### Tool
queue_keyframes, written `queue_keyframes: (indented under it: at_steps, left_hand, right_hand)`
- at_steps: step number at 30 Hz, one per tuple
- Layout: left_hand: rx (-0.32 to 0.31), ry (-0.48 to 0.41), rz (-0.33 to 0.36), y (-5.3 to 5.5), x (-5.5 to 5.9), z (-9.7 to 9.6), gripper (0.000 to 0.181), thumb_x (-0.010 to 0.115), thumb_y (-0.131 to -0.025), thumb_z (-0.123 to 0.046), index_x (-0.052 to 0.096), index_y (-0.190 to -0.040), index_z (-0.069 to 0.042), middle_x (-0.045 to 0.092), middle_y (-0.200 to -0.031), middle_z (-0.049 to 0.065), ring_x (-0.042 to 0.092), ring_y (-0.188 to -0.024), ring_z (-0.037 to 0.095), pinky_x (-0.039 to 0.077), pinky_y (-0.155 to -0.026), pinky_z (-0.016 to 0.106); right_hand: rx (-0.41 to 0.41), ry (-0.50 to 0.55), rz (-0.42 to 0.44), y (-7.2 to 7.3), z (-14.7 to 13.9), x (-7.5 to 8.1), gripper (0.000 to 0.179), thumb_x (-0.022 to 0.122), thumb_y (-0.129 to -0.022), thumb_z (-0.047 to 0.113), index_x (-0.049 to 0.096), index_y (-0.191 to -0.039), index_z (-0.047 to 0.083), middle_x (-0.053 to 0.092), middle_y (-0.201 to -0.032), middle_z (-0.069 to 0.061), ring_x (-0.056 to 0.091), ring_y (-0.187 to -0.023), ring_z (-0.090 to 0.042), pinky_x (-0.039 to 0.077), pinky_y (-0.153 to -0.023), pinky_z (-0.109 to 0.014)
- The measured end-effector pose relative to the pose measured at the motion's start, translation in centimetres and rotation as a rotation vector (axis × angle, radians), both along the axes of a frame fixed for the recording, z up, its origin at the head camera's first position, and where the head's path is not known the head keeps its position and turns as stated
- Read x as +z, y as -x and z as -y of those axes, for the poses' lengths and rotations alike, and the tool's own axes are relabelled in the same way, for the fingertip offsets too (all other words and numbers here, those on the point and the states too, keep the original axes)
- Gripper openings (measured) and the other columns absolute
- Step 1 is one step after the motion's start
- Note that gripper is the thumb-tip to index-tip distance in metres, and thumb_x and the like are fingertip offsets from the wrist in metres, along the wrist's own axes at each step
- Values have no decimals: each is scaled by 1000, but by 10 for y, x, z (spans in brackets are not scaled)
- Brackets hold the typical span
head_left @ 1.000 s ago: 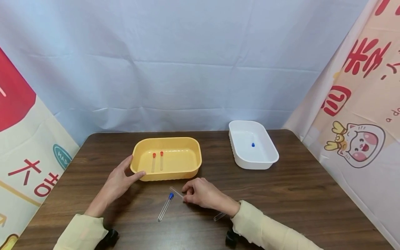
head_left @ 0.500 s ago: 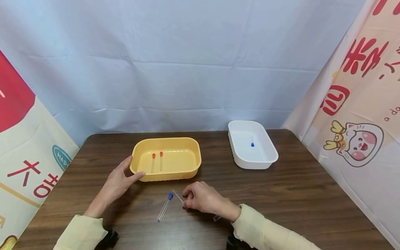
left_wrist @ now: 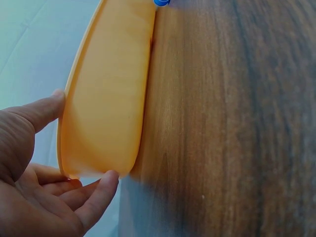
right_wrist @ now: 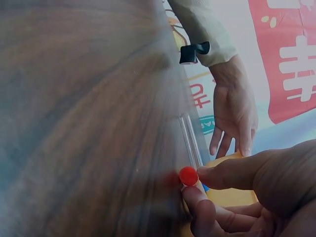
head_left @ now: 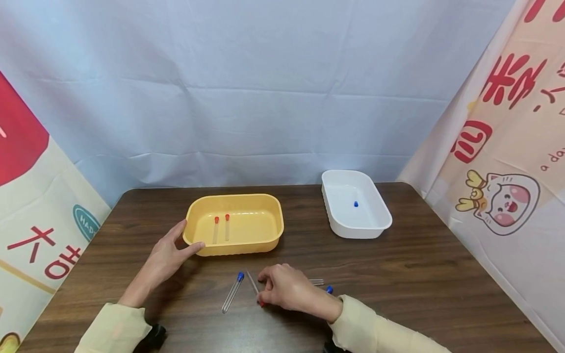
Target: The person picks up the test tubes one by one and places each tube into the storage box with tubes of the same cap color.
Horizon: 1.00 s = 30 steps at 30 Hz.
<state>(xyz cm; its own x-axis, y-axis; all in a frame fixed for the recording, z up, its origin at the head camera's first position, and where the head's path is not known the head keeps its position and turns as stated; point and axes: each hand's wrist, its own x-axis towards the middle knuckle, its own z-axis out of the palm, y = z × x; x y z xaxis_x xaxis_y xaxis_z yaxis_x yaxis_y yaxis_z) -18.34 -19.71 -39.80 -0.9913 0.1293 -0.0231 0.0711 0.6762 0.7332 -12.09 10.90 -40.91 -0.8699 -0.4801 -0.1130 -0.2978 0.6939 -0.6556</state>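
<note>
My right hand (head_left: 287,289) pinches a test tube with a red cap (right_wrist: 188,176) between thumb and fingertips, just above the table. The tube's clear body (head_left: 252,282) slants away to the upper left in the head view. My left hand (head_left: 167,255) holds the left end of a yellow tray (head_left: 251,249), thumb on the near rim and fingers against the end. Two red-capped test tubes (head_left: 227,228) lie inside that tray. Left of my right hand, a blue-capped test tube (head_left: 232,294) lies on the table.
At the back right stands a white tray (head_left: 362,233) with a blue-capped tube (head_left: 356,204) in it. Partly hidden behind my right hand are a clear tube end (head_left: 316,282) and a blue cap (head_left: 329,289). A pale curtain (head_left: 265,122) hangs behind the table.
My right hand has shifted slightly toward me, turning the pinched test tube more upright in the head view, so its red cap now shows. The left hand stays on the yellow tray.
</note>
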Motion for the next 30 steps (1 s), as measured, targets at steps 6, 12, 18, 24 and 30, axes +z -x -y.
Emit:
queue_keyframes:
  at_steps: [6,12,18,24,30]
  left_hand:
    - [0,3,2,0,0,0,97,73,-97,-45,19,-164,0,22,-166,28,25,-150,47,28,-115,67]
    - [1,8,14,1,0,0,99,73,-97,-46,18,-163,2,21,-166,28,23,-150,48,27,-116,67]
    - [1,3,10,0,0,0,99,73,-97,-45,17,-164,2,21,-166,28,23,-150,48,27,-115,67]
    - [0,-3,12,-1,1,0,99,73,-96,-45,17,-164,1,22,-166,28,23,-150,48,27,-115,67]
    - [-1,-2,18,-1,1,1,100,73,-96,-47,17,-164,1,21,-166,28,23,-150,48,28,-115,67]
  right_hand:
    - [18,-12,-6,-6,1,1,36,82,-89,18,72,-119,1,64,-66,19,56,-58,3,48,-59,-20]
    - [33,21,-20,-5,-1,1,36,81,-90,20,72,-118,0,62,-65,17,54,-57,3,48,-62,-19]
    - [151,73,-15,9,-8,2,50,88,-85,21,67,-126,0,62,-85,10,55,-69,0,49,-69,-18]
    - [248,-24,-67,19,-9,2,75,95,-76,30,61,-137,2,55,-100,3,52,-84,-5,47,-73,-18]
    - [299,-102,-74,25,-10,3,94,97,-72,37,53,-147,2,51,-103,5,49,-84,-4,46,-71,-17]
